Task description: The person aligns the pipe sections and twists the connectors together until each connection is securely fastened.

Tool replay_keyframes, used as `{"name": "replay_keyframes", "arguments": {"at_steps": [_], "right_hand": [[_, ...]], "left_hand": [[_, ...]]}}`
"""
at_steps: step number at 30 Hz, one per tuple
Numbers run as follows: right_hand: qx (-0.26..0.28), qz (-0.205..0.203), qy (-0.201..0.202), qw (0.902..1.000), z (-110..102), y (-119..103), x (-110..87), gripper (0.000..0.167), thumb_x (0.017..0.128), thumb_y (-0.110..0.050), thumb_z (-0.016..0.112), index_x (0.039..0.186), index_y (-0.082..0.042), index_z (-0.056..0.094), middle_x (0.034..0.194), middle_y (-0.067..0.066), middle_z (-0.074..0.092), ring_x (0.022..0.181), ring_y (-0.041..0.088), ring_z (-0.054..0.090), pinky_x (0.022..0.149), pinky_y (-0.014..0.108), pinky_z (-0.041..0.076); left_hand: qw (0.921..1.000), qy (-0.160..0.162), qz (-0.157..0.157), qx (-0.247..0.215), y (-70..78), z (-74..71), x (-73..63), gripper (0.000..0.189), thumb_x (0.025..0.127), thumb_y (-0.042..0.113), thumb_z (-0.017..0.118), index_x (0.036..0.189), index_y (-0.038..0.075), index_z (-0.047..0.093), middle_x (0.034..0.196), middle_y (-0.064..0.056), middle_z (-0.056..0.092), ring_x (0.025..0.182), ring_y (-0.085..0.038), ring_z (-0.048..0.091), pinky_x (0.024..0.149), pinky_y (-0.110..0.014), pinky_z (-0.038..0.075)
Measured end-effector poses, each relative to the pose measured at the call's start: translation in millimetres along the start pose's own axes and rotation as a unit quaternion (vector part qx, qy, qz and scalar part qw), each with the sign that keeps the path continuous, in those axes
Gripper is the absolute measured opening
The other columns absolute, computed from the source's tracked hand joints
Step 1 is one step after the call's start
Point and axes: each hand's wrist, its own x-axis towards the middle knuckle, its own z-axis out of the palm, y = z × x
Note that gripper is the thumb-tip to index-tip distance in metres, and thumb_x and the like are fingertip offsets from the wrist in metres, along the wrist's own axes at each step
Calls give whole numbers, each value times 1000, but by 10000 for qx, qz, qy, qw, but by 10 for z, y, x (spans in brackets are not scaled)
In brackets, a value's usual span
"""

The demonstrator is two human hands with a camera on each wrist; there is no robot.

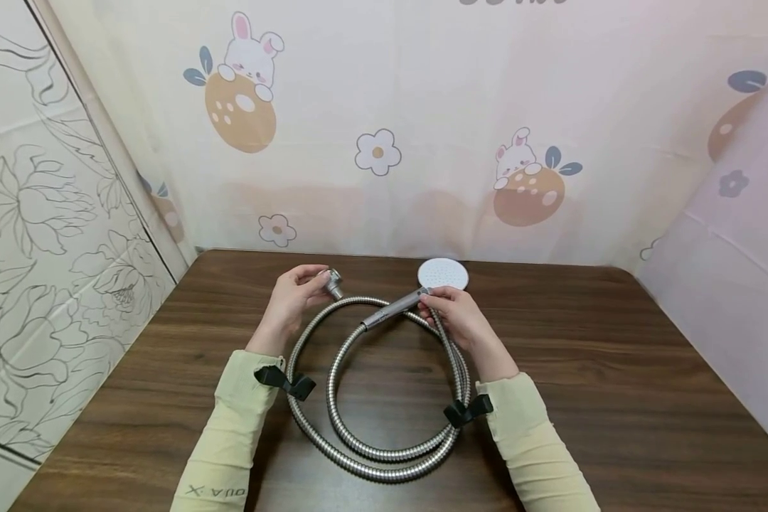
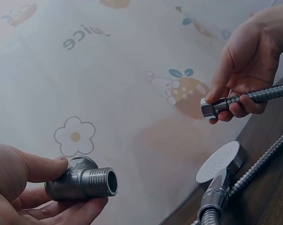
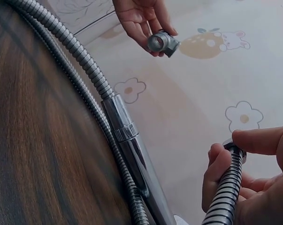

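Observation:
My left hand [image 1: 286,304] pinches a silver pipe fitting [image 2: 78,180] between thumb and fingers, its threaded, hollow end facing right in the left wrist view. With thumb and curled fingers, my right hand [image 1: 459,317] grips a ribbed metal shower hose [image 1: 390,475] just behind its hex nut [image 2: 208,108]. Fitting and nut are held apart, both above the tabletop. The hose lies in loops between my forearms, and its other end joins the chrome handle of a shower head [image 1: 444,274]. That head lies behind my right hand, its white perforated face up.
A dark wooden table [image 1: 582,398] carries everything. Behind it hangs a pale curtain [image 1: 422,206] printed with rabbits and flowers. To the left stands a white panel [image 1: 51,235] with line-drawn flowers. Black bows [image 1: 467,410] are tied at both wrists, close over the hose.

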Motion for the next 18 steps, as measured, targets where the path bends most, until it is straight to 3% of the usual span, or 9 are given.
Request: {"name": "replay_keyframes", "arguments": {"at_steps": [18], "right_hand": [[-132, -279, 93, 9995, 107, -5, 33, 16, 90, -4, 52, 103, 4, 46, 73, -1, 59, 60, 4, 55, 54, 17, 46]], "left_hand": [[9998, -150, -162, -15, 9, 97, 28, 38, 89, 0, 52, 124, -12, 44, 95, -7, 57, 74, -9, 63, 78, -32, 52]]}}
